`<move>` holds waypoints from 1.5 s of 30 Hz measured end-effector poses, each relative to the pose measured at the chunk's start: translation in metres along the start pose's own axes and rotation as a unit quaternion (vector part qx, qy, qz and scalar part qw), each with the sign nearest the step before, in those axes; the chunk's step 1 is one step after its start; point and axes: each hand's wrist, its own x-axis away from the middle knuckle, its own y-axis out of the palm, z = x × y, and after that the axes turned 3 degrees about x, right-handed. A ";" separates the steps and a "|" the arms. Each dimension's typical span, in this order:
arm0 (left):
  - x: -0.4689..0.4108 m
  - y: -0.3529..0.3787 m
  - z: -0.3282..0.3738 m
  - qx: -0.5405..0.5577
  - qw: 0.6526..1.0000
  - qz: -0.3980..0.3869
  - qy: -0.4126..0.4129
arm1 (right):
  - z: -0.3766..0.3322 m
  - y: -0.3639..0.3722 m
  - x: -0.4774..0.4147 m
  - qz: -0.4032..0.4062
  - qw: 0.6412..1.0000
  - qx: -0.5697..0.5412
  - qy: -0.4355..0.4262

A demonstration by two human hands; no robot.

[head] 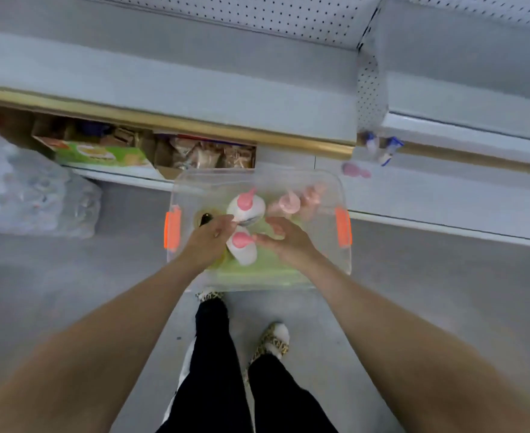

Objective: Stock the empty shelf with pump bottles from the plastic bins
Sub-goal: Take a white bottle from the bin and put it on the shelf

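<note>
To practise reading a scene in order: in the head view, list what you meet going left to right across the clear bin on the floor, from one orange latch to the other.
Left orange latch → dark-capped bottle → white bottle with pink pump → pink bottle → right orange latch.

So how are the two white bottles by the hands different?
The far white bottle stands more upright, so mostly its pink pump top shows; the near white bottle tilts, showing its side. The left hand touches the far one; the near one sits between both hands, untouched. Both have pink pumps and sit in the clear bin.
</note>
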 end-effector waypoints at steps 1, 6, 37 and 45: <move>-0.001 0.000 -0.008 0.003 1.000 -0.003 -0.007 | 0.006 0.010 -0.003 -0.009 1.000 -0.007 0.007; -0.010 -0.003 -0.039 0.002 0.999 -0.027 -0.031 | 0.022 0.046 -0.021 -0.016 0.999 -0.039 0.010; -0.015 0.012 0.004 0.218 0.964 -0.152 0.001 | -0.016 -0.070 -0.026 0.021 0.983 -0.176 0.053; -0.005 0.030 0.016 0.100 0.975 -0.195 0.032 | -0.027 -0.062 -0.011 0.058 0.981 -0.158 0.095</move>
